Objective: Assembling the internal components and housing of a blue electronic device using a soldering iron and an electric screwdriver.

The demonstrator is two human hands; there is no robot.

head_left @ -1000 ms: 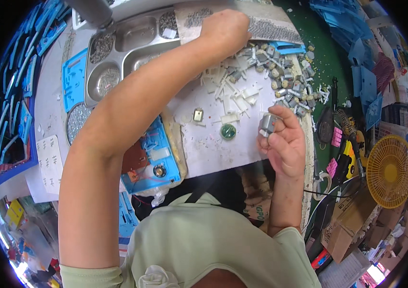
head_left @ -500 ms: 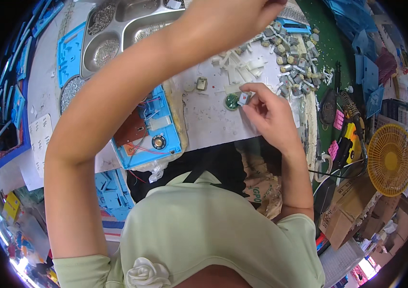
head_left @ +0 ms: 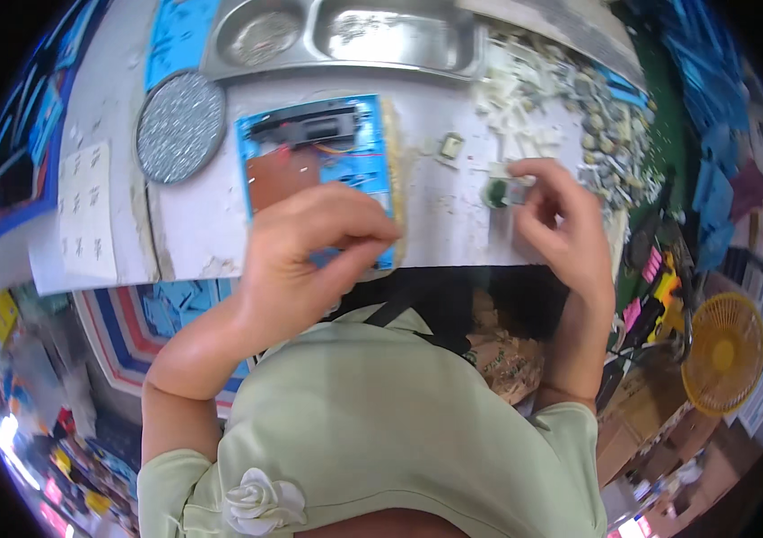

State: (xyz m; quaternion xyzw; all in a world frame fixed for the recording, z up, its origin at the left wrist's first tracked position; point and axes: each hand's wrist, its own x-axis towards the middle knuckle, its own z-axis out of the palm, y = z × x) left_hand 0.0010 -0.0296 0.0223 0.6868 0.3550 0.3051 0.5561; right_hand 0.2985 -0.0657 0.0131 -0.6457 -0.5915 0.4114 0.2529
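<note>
My left hand [head_left: 314,242] is over the near part of an open blue plastic casing [head_left: 372,166], thumb and forefinger pinched together; whatever they hold, if anything, is too small to make out. Inside the casing are a brown board [head_left: 278,179], a dark mechanism [head_left: 309,130] and thin wires. To the right, my right hand [head_left: 570,224] pinches a small grey block-shaped part [head_left: 518,190] between thumb and forefinger. Right beside that part is a round green piece [head_left: 495,192] on the white tabletop. A small pale rectangular part [head_left: 449,148] lies farther left.
A metal compartment tray [head_left: 345,70] with small metal bits stands at the back. A round dish of silvery pieces [head_left: 180,125] sits at the left. Loose white plastic parts [head_left: 525,112] and many grey parts [head_left: 610,134] are heaped at the right. A yellow fan [head_left: 724,354] stands far right.
My left hand has come back from the far right of the table to the near side of the blue casing. My right hand keeps its pinch beside the green piece. The view has shifted.
</note>
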